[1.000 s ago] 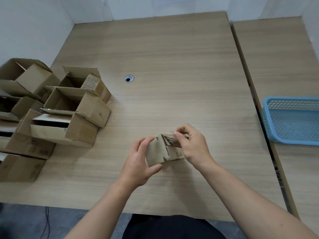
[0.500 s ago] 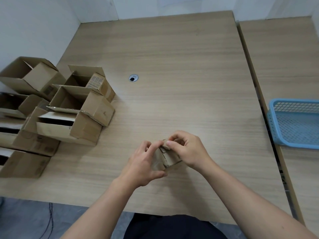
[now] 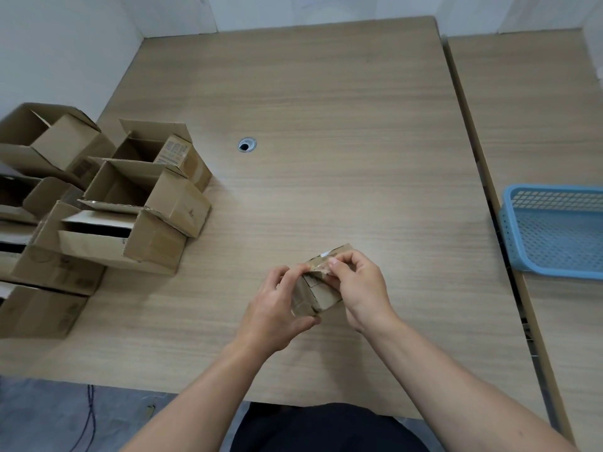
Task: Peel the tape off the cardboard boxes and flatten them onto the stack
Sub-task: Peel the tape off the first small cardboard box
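Centrally, low in frame: small cardboard box [image 3: 318, 296] over the table [image 3: 326, 125], long axis running lower left to upper right. Brown, creased, a white scrap on its far end. Left hand [image 3: 272, 313] grips the near end; right hand [image 3: 360, 288] pinches a strip at the top edge. Open boxes [image 3: 143, 203] piled at left, flaps up, insides dark. Blue basket [image 3: 554, 233] at right edge shows its mesh floor.

No text is reading clearly; printed label [image 3: 173, 153] on one open cardboard box [image 3: 195, 166] is showing too blurred.
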